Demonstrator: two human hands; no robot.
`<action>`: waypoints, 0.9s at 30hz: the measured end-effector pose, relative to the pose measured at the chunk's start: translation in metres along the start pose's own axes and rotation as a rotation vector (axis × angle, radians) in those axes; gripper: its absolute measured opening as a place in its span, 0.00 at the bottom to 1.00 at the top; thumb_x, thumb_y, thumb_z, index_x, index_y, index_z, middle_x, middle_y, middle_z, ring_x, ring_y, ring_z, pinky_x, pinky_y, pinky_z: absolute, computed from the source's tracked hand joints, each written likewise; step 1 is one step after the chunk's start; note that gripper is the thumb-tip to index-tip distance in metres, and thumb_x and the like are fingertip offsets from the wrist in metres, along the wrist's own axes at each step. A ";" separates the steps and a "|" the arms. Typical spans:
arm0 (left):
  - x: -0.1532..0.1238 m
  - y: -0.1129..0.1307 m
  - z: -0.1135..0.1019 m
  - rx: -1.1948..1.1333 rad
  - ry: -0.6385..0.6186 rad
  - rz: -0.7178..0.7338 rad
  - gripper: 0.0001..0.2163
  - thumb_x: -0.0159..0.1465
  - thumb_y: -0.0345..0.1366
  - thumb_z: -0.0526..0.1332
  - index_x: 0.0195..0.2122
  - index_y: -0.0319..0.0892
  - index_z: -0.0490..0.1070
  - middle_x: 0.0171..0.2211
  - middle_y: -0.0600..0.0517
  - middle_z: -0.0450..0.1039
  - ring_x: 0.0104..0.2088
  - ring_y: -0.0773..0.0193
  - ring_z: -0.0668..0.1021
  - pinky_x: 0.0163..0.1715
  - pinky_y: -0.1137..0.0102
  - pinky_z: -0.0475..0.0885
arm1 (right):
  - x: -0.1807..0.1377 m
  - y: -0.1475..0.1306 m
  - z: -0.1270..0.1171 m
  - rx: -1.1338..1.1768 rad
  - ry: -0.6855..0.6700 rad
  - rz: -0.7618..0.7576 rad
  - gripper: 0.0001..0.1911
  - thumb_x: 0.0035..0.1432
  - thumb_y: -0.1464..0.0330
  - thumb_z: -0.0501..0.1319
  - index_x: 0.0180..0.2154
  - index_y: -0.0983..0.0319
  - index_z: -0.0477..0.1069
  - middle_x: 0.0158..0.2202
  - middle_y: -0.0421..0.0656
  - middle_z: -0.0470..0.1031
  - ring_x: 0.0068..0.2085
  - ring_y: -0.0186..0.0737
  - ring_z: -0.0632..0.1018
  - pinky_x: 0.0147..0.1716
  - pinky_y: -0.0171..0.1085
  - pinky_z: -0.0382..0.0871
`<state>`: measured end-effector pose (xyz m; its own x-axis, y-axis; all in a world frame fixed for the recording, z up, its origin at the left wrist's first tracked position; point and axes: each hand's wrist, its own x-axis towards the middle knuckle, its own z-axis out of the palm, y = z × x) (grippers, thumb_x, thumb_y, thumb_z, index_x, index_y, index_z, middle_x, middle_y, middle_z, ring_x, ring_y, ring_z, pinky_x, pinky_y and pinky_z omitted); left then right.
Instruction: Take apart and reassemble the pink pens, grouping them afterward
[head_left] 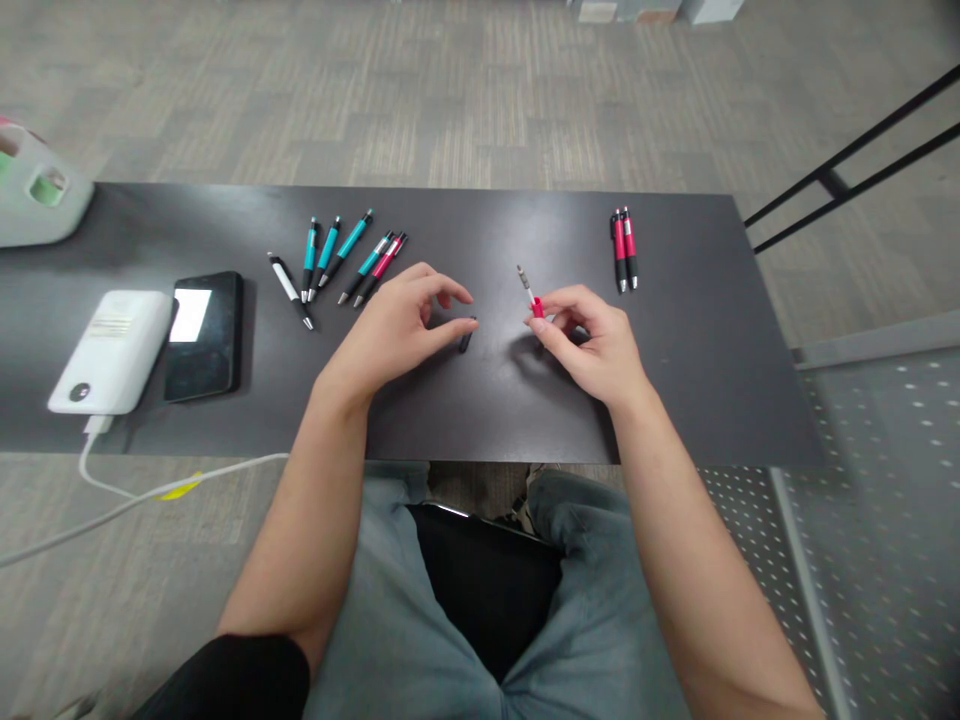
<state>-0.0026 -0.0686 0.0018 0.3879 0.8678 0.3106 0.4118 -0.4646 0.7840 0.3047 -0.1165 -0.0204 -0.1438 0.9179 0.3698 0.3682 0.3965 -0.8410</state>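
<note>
My right hand [589, 340] pinches a red pen part [536, 306] whose thin refill [525, 281] sticks up and away from me. My left hand [397, 325] rests on the black table [697, 380], fingers curled, with the fingertips on a short black pen piece [467, 335] that lies flat between the two hands. Several teal pens [330, 255], one red pen [384, 263] and a white and black pen [291, 290] lie in a fan beyond my left hand. Two red pens [624, 250] lie side by side beyond my right hand.
A black phone [204, 335] with a lit screen and a white power bank [112, 350] with a white cable [150, 492] sit at the table's left. A pale green container [37, 195] stands at the far left edge. Black metal rails [847, 175] run at the right.
</note>
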 end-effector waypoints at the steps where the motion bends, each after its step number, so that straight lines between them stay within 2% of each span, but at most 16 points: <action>1: -0.002 -0.004 0.000 0.028 -0.025 -0.009 0.15 0.63 0.46 0.88 0.49 0.52 0.95 0.43 0.50 0.81 0.33 0.60 0.73 0.38 0.62 0.75 | 0.000 0.001 0.000 0.003 0.005 0.003 0.18 0.77 0.46 0.76 0.51 0.52 0.86 0.42 0.43 0.88 0.32 0.41 0.78 0.34 0.43 0.78; 5: -0.006 -0.009 0.006 0.079 -0.081 -0.062 0.22 0.58 0.43 0.91 0.52 0.54 0.95 0.50 0.50 0.76 0.39 0.58 0.77 0.47 0.60 0.79 | 0.001 0.003 0.001 0.016 0.013 -0.011 0.17 0.76 0.48 0.78 0.50 0.52 0.87 0.42 0.42 0.88 0.31 0.40 0.78 0.34 0.42 0.78; 9: -0.006 -0.006 0.012 0.149 -0.093 -0.037 0.24 0.57 0.43 0.93 0.53 0.53 0.95 0.57 0.47 0.75 0.52 0.49 0.81 0.60 0.54 0.79 | 0.001 0.002 0.001 0.009 0.018 -0.018 0.18 0.76 0.47 0.77 0.50 0.52 0.87 0.42 0.42 0.88 0.31 0.40 0.77 0.33 0.42 0.78; 12: -0.004 -0.004 0.013 0.196 -0.114 0.003 0.19 0.58 0.44 0.93 0.48 0.53 0.95 0.57 0.46 0.75 0.55 0.45 0.79 0.64 0.50 0.77 | 0.001 0.002 0.000 -0.010 0.020 -0.006 0.19 0.76 0.45 0.77 0.49 0.52 0.87 0.42 0.43 0.88 0.32 0.41 0.77 0.34 0.43 0.79; 17: -0.003 0.003 0.014 0.254 -0.153 0.023 0.11 0.64 0.40 0.89 0.45 0.54 0.94 0.55 0.45 0.80 0.59 0.40 0.78 0.69 0.43 0.70 | 0.000 0.005 -0.001 -0.012 0.033 -0.036 0.18 0.78 0.46 0.76 0.50 0.52 0.87 0.42 0.42 0.87 0.32 0.40 0.77 0.33 0.42 0.77; 21: -0.001 0.010 0.011 0.131 -0.139 0.069 0.06 0.71 0.41 0.83 0.47 0.56 0.93 0.52 0.48 0.88 0.58 0.42 0.82 0.73 0.41 0.67 | 0.001 0.005 -0.003 -0.028 0.023 -0.020 0.18 0.78 0.45 0.75 0.50 0.52 0.86 0.41 0.42 0.87 0.32 0.41 0.78 0.33 0.43 0.77; 24: 0.003 0.012 0.003 -0.013 -0.009 0.080 0.07 0.74 0.46 0.81 0.50 0.56 0.92 0.49 0.49 0.91 0.53 0.45 0.86 0.70 0.46 0.74 | 0.001 0.003 -0.004 -0.038 0.016 -0.005 0.20 0.77 0.44 0.75 0.50 0.52 0.86 0.41 0.42 0.87 0.31 0.41 0.77 0.33 0.43 0.77; 27: 0.006 0.009 -0.004 -0.130 0.143 0.066 0.10 0.74 0.49 0.81 0.50 0.53 0.93 0.46 0.48 0.91 0.47 0.50 0.87 0.55 0.55 0.82 | 0.002 0.000 -0.005 -0.045 -0.004 -0.019 0.16 0.77 0.48 0.76 0.48 0.52 0.86 0.40 0.41 0.87 0.29 0.38 0.72 0.33 0.43 0.75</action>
<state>0.0004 -0.0672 0.0126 0.2855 0.8566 0.4297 0.2756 -0.5029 0.8193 0.3092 -0.1145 -0.0177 -0.1553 0.9101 0.3842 0.4061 0.4134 -0.8150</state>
